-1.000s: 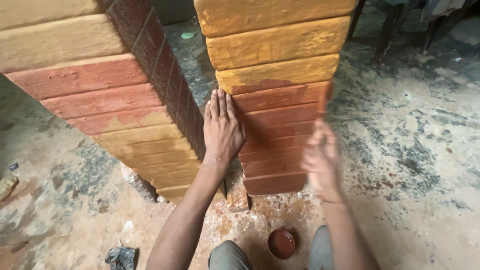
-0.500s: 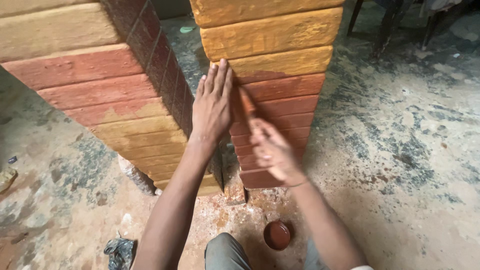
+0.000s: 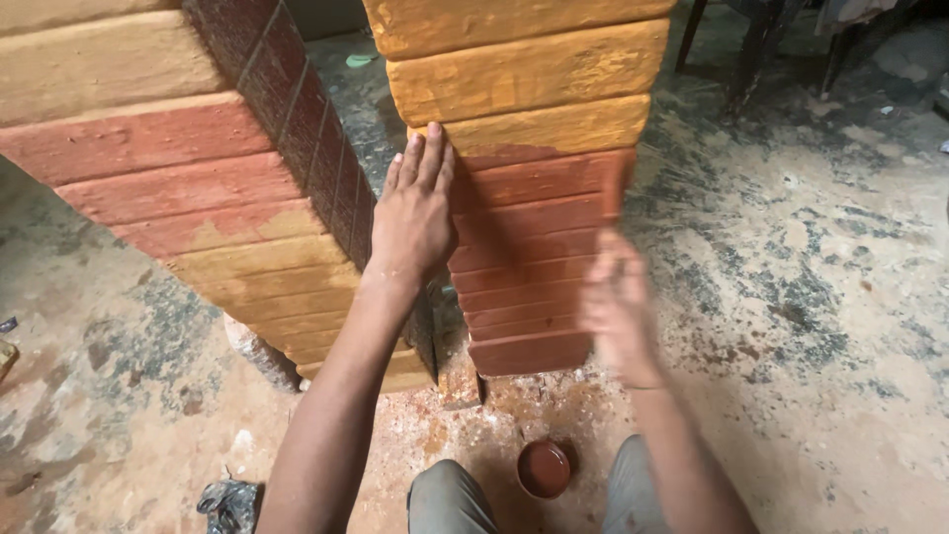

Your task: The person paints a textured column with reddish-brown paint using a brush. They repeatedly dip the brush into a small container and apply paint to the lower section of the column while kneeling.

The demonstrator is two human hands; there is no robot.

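Observation:
A stack of moulded blocks [image 3: 539, 213] stands in front of me, its upper courses yellow and its lower courses coated red. My left hand [image 3: 413, 213] lies flat and open against the stack's left edge, fingers pointing up at the line between yellow and red. My right hand [image 3: 615, 305] is blurred in front of the stack's lower right part. It grips what looks like a thin paint-stained brush [image 3: 621, 188], whose tip reaches the red and yellow boundary at the right corner. A small round bowl of red paint [image 3: 544, 468] sits on the floor between my knees.
A second stack [image 3: 148, 168] of yellow and red blocks with a dark brick-patterned side stands to the left, with a narrow gap between the stacks. A dark crumpled rag [image 3: 229, 502] lies on the paint-stained concrete floor at lower left. Furniture legs [image 3: 751, 49] stand at the upper right.
My right hand swung to the stack's left-centre beside the left hand, then back to the right edge. The left hand stayed pressed on the stack.

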